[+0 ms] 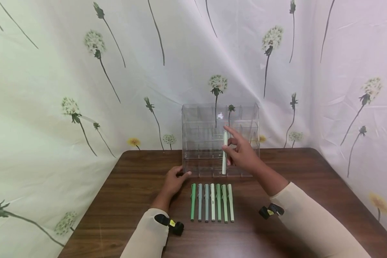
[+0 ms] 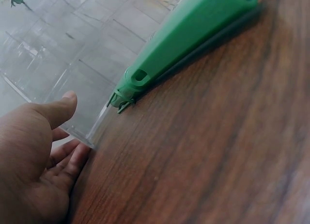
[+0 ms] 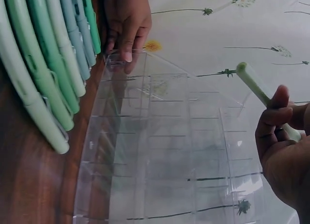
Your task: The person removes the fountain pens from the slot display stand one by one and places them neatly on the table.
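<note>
My right hand pinches a pale whitish-green pen between thumb and fingers, upright in front of the clear plastic organizer. In the right wrist view the pen slants out past the thumb, beside the organizer's compartments. My left hand grips the organizer's near left corner, thumb on the front and fingers round the side, low by the table, as the left wrist view shows. Several capped pens lie in a row in front of the organizer: a bright green pen, grey-blue pens, a white pen and lighter green pens.
The dark wooden table carries the organizer near its far edge. A curtain printed with dandelions hangs close behind it and along both sides. Each sleeve has a small black wrist camera strapped on, the left one close to the pen row.
</note>
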A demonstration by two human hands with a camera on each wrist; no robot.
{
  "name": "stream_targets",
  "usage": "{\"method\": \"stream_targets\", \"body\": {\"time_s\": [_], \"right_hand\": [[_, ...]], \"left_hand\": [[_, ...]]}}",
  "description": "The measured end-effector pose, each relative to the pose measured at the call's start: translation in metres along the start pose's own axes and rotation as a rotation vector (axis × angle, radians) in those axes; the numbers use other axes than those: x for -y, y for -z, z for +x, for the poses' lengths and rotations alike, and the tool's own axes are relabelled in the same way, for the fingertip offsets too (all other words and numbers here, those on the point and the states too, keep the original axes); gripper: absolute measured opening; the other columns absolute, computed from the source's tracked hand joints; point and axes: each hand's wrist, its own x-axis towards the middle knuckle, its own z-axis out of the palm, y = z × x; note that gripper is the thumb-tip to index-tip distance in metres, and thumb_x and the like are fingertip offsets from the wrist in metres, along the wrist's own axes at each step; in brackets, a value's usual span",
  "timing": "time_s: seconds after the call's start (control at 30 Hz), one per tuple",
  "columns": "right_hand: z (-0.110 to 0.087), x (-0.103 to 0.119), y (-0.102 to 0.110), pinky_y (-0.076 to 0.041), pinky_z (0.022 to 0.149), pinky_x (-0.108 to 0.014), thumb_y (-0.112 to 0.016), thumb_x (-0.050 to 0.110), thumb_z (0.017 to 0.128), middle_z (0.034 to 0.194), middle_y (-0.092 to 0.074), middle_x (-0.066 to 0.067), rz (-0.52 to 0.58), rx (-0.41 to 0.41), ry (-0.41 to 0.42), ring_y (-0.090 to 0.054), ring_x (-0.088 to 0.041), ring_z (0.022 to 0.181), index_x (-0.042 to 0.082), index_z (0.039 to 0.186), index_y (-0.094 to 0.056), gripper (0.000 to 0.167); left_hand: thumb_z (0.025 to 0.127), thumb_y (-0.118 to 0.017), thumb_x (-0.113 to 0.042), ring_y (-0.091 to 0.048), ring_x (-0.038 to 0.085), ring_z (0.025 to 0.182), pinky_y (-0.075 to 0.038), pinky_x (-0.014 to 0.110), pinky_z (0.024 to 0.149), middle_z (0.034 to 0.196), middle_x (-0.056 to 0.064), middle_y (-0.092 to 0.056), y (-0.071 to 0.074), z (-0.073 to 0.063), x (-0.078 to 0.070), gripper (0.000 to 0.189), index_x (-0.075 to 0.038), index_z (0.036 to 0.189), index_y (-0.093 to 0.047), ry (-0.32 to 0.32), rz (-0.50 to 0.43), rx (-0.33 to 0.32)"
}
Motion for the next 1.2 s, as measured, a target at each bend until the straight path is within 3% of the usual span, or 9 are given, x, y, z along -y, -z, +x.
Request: {"method": "stream_targets", "body": {"time_s": [0.17, 0.27, 0.43, 0.57, 0.63, 0.8, 0.87, 0.97, 1.2], "right_hand": [[-0.015, -0.009, 0.003, -0.056, 0.050, -0.034, -0.066, 0.000, 0.106, 0.102, -0.065, -0.018, -0.015, 0.023, -0.007, -0.065, -0.024, 0.055, 0.027, 0.174, -0.028, 0.082], [-0.022, -0.013, 0.005, -0.057, 0.049, -0.035, -0.070, 0.001, 0.105, 0.103, -0.067, -0.018, -0.001, 0.019, -0.045, -0.065, -0.022, 0.055, 0.027, 0.174, -0.031, 0.084], [-0.034, -0.019, 0.009, -0.057, 0.050, -0.042, -0.075, 0.003, 0.102, 0.116, -0.068, -0.021, -0.017, 0.031, -0.081, -0.058, -0.017, 0.051, 0.027, 0.172, -0.035, 0.084], [-0.047, -0.030, 0.015, -0.055, 0.048, -0.035, -0.080, 0.003, 0.098, 0.126, -0.066, -0.026, -0.034, 0.025, -0.114, -0.054, -0.013, 0.050, 0.025, 0.171, -0.035, 0.088], [-0.055, -0.037, 0.018, -0.057, 0.052, -0.032, -0.081, 0.003, 0.097, 0.133, -0.063, -0.029, -0.049, 0.010, -0.124, -0.062, -0.016, 0.059, 0.022, 0.171, -0.036, 0.089], [-0.075, -0.054, 0.025, -0.060, 0.055, -0.036, -0.082, 0.005, 0.096, 0.128, -0.065, -0.028, -0.082, -0.018, -0.156, -0.064, -0.017, 0.060, 0.020, 0.169, -0.038, 0.087], [-0.079, -0.058, 0.027, -0.059, 0.051, -0.038, -0.083, 0.006, 0.095, 0.121, -0.067, -0.026, -0.070, -0.018, -0.188, -0.056, -0.014, 0.052, 0.021, 0.169, -0.039, 0.087], [-0.083, -0.061, 0.027, -0.058, 0.050, -0.038, -0.084, 0.008, 0.094, 0.121, -0.068, -0.024, -0.041, 0.001, -0.224, -0.057, -0.014, 0.054, 0.022, 0.169, -0.038, 0.089], [-0.087, -0.067, 0.020, -0.051, 0.050, -0.025, -0.084, 0.002, 0.091, 0.112, -0.070, -0.022, 0.070, 0.074, -0.252, -0.053, -0.010, 0.055, 0.012, 0.170, -0.032, 0.095]], "left_hand": [[0.103, -0.079, -0.031, -0.066, 0.038, 0.134, -0.053, 0.058, 0.114, 0.146, 0.021, -0.067, 0.000, -0.001, 0.000, 0.055, -0.004, 0.150, -0.066, 0.016, 0.016, 0.004], [0.104, -0.078, -0.033, -0.066, 0.037, 0.134, -0.053, 0.057, 0.114, 0.145, 0.020, -0.067, -0.001, 0.000, 0.000, 0.053, -0.005, 0.149, -0.068, 0.012, 0.024, 0.006], [0.105, -0.077, -0.030, -0.066, 0.039, 0.132, -0.055, 0.058, 0.111, 0.142, 0.021, -0.068, -0.001, 0.000, -0.002, 0.052, -0.003, 0.148, -0.067, -0.015, 0.016, 0.007], [0.104, -0.078, -0.029, -0.066, 0.040, 0.132, -0.055, 0.058, 0.110, 0.143, 0.022, -0.067, -0.003, -0.002, -0.003, 0.054, -0.001, 0.149, -0.065, -0.020, 0.009, 0.016], [0.104, -0.078, -0.029, -0.066, 0.039, 0.131, -0.056, 0.058, 0.109, 0.141, 0.022, -0.068, -0.004, -0.001, -0.004, 0.052, -0.001, 0.147, -0.067, -0.024, 0.007, 0.018], [0.103, -0.079, -0.028, -0.068, 0.038, 0.128, -0.056, 0.057, 0.108, 0.137, 0.020, -0.070, -0.010, 0.002, -0.003, 0.049, -0.003, 0.145, -0.070, -0.038, -0.009, 0.020], [0.103, -0.079, -0.027, -0.067, 0.039, 0.129, -0.056, 0.057, 0.108, 0.138, 0.022, -0.069, -0.011, 0.001, -0.001, 0.051, -0.002, 0.146, -0.068, -0.042, -0.019, 0.021], [0.103, -0.079, -0.024, -0.066, 0.041, 0.131, -0.056, 0.058, 0.109, 0.140, 0.024, -0.068, -0.010, -0.001, 0.002, 0.052, 0.001, 0.147, -0.067, -0.030, -0.036, 0.008], [0.103, -0.080, -0.025, -0.067, 0.038, 0.128, -0.056, 0.057, 0.108, 0.136, 0.021, -0.069, -0.003, 0.001, 0.004, 0.044, -0.002, 0.139, -0.072, -0.016, -0.016, -0.008]]}}
